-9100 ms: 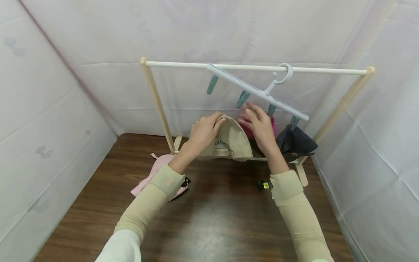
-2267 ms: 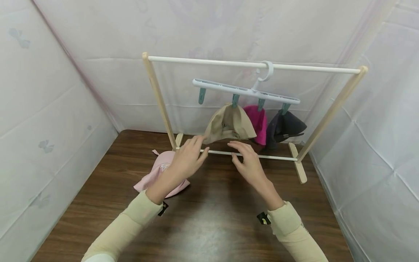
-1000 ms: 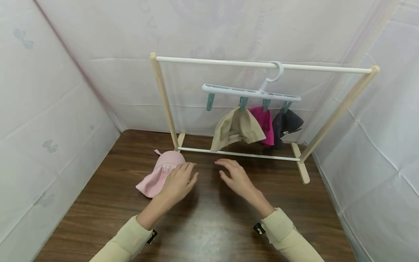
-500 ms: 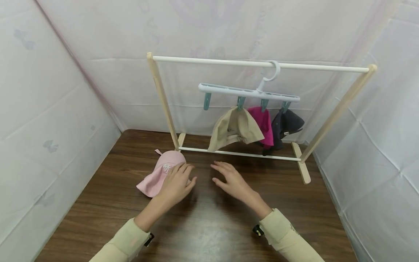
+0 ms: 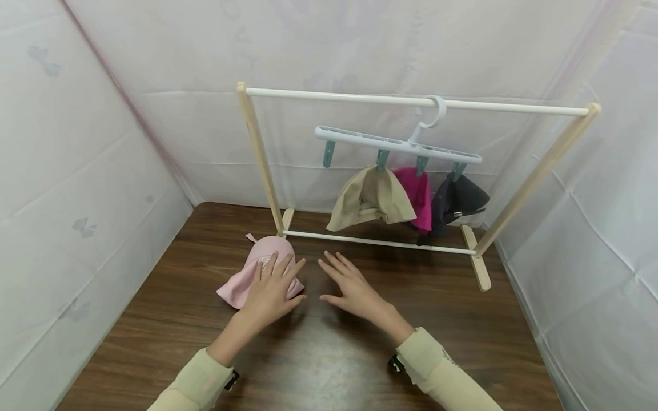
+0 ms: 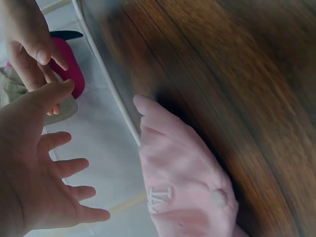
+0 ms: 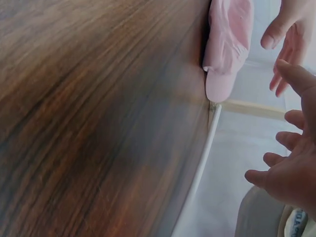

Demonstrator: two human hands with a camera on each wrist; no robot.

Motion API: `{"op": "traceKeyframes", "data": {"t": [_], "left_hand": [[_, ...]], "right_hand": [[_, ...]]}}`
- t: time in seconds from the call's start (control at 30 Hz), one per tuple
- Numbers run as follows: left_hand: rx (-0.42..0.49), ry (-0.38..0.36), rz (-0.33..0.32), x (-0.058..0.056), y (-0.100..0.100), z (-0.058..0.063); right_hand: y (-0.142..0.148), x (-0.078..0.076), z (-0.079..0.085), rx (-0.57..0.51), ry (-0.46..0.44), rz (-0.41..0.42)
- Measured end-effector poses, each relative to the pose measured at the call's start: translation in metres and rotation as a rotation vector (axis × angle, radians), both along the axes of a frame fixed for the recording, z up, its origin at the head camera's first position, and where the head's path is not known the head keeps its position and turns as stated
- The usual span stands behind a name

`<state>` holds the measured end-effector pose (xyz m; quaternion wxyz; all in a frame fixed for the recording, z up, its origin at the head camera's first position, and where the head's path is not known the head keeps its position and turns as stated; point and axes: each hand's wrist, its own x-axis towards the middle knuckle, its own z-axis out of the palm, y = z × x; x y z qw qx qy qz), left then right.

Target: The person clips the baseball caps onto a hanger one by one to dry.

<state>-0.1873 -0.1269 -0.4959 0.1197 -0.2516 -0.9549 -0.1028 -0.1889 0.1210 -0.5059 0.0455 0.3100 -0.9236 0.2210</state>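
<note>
My left hand (image 5: 269, 294) hovers in front of the pink cap (image 5: 266, 249), fingers spread and holding nothing. In the left wrist view, a gap separates that hand from the pink cap (image 6: 182, 173) with its white letters. To its right, above the table, my right hand (image 5: 354, 291) also has spread fingers and holds nothing. Behind the hands, a beige cap (image 5: 371, 200), a magenta cap (image 5: 417, 197) and a dark grey cap (image 5: 457, 200) hang from clips on a pale blue hanger (image 5: 396, 144). The leftmost clip (image 5: 329, 154) holds nothing.
The hanger hooks over the white top rail (image 5: 334, 97) of a wooden-ended rack. Its lower rail (image 5: 370, 242) runs just above the brown table (image 5: 329, 365). White cloth walls (image 5: 87, 188) stand at the back and both sides.
Both hands came down from the beige cap, which now hangs from a clip beside the magenta and dark grey caps. Lately the hands moved slightly closer together and their fingers spread wider.
</note>
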Motion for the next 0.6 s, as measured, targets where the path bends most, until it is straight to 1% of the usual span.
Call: {"op": "traceKeyframes", "data": {"t": [0.2, 0.27, 0.43, 0.6], "left_hand": [[0.015, -0.018, -0.004, -0.001, -0.01, -0.011], [0.01, -0.028, -0.002, 0.001, -0.012, -0.011], [-0.026, -0.061, 0.014, 0.011, -0.019, -0.01], [-0.046, -0.098, 0.039, 0.026, -0.026, -0.011]], "right_hand": [[-0.008, -0.009, -0.012, 0.045, 0.048, 0.043], [-0.011, -0.008, -0.013, 0.047, 0.053, 0.062], [-0.022, -0.006, -0.014, 0.064, 0.013, 0.111], [-0.031, -0.002, -0.019, 0.058, -0.01, 0.162]]}}
